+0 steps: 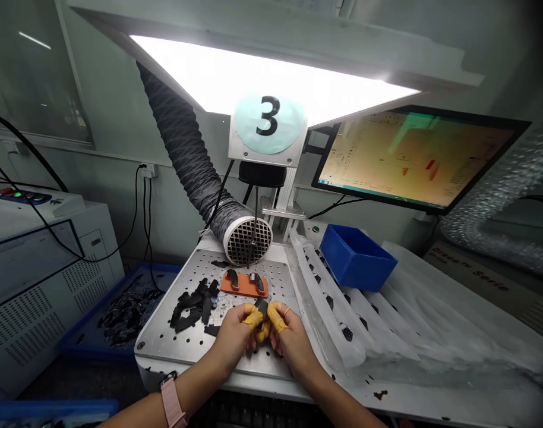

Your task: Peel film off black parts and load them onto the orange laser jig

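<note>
My left hand and my right hand meet over the perforated metal plate, both wearing yellow finger cots. Together they pinch a small dark part between the fingertips. Just beyond them lies an orange fixture with two dark parts seated on it. A pile of black parts lies on the plate to the left of my hands. A pink watch strap is on my left wrist.
A ribbed black extraction hose ends behind the fixture, under a machine head marked 3. A blue bin and plastic trays with dark parts lie right. A monitor stands behind. A blue tray of scraps sits low left beside a white cabinet.
</note>
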Motion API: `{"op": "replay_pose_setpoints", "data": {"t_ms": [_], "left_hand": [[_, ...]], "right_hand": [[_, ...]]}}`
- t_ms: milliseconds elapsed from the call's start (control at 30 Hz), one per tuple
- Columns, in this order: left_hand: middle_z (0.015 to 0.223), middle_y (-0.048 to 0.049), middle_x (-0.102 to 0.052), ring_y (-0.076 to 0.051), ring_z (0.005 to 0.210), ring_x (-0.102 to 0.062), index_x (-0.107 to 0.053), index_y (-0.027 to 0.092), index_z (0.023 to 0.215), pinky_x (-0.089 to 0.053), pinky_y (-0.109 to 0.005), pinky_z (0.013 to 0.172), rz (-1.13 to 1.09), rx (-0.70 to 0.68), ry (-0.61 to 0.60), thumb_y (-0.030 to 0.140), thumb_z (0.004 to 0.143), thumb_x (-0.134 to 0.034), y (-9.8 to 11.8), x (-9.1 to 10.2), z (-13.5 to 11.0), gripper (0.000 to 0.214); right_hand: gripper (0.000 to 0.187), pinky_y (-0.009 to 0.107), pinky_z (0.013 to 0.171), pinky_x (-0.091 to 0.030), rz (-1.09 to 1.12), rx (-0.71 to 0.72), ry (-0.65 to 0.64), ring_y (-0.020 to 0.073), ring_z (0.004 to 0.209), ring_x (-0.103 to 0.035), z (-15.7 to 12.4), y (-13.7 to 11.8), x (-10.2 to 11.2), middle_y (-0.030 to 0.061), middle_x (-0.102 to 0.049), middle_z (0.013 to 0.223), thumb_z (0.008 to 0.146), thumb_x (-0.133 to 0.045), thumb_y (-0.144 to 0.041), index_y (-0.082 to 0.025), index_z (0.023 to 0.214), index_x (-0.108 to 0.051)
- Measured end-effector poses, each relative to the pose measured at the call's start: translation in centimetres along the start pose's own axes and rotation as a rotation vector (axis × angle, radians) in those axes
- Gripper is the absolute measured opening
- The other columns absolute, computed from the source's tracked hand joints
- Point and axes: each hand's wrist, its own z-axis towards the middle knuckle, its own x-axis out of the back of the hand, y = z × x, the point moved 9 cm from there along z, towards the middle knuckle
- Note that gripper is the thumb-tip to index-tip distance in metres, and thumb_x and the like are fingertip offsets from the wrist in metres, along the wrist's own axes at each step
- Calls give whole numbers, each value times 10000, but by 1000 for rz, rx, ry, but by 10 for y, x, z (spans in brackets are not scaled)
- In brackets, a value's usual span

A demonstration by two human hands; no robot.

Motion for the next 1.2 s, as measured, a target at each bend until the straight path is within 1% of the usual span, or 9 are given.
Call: {"op": "replay_pose_setpoints", "data": {"t_ms": [233,400,500,600,733,800,900,1100,1200], "left_hand": [[458,24,-554,-67,335,-425,-506,164,621,-254,-186,366,-37,-22,55,372,657,-557,2,6,-1,217],[456,24,-550,-66,327,-421,-488,170,593,-234,-186,359,-85,-21,90,423,630,-602,2,9,1,280],[498,26,-559,-61,351,-430,-496,168,618,-245,-185,370,-100,-41,99,451,614,-626,4,10,1,311],[450,53,-507,-69,362,-429,-521,165,678,-254,-186,380,-106,-50,110,455,610,-625,4,11,2,315],[460,48,-519,-97,414,-486,-554,149,783,-321,-198,414,-125,-53,91,450,588,-637,4,9,4,368],[503,27,-550,-102,427,-507,-559,140,751,-340,-207,424,-130,-66,58,446,569,-643,5,6,5,365],[473,26,-537,-101,383,-490,-556,139,691,-318,-213,404,-107,-78,19,432,589,-611,5,2,4,315],[348,45,-460,-95,310,-417,-543,153,609,-278,-208,373,-3,-76,29,379,655,-554,-6,0,8,231],[354,35,-486,-106,327,-437,-577,146,652,-319,-215,391,42,-90,28,346,686,-521,-10,-1,8,210]], "right_hand": [[213,178,338,-259,-213,-38,160,78,350,-366,14,-6,10,-62,-467,468,792,-399,-379,-185,775,-486],[140,202,510,-371,-365,43,308,124,606,-542,50,-29,21,4,-609,681,660,-552,-208,-184,792,-594],[59,229,530,-355,-422,35,345,160,638,-550,66,-40,20,13,-596,615,605,-589,-175,-180,658,-616],[26,230,513,-346,-412,31,313,148,574,-525,66,-50,16,-3,-554,530,588,-575,-158,-172,569,-588],[87,203,432,-294,-344,7,198,101,469,-442,44,-54,12,-23,-521,505,602,-538,-187,-152,639,-609],[104,194,402,-270,-309,-33,114,87,437,-410,31,-50,8,-22,-504,493,595,-547,-208,-136,630,-613],[148,196,420,-329,-256,-58,44,87,450,-439,13,-47,5,-5,-526,518,611,-582,-269,-126,627,-616],[247,217,447,-385,-360,105,-8,163,632,-558,8,-62,1,71,-674,769,650,-657,-294,-126,827,-693],[305,224,436,-381,-418,212,113,180,660,-560,27,-69,8,77,-662,799,694,-593,-286,-124,940,-674]]}}
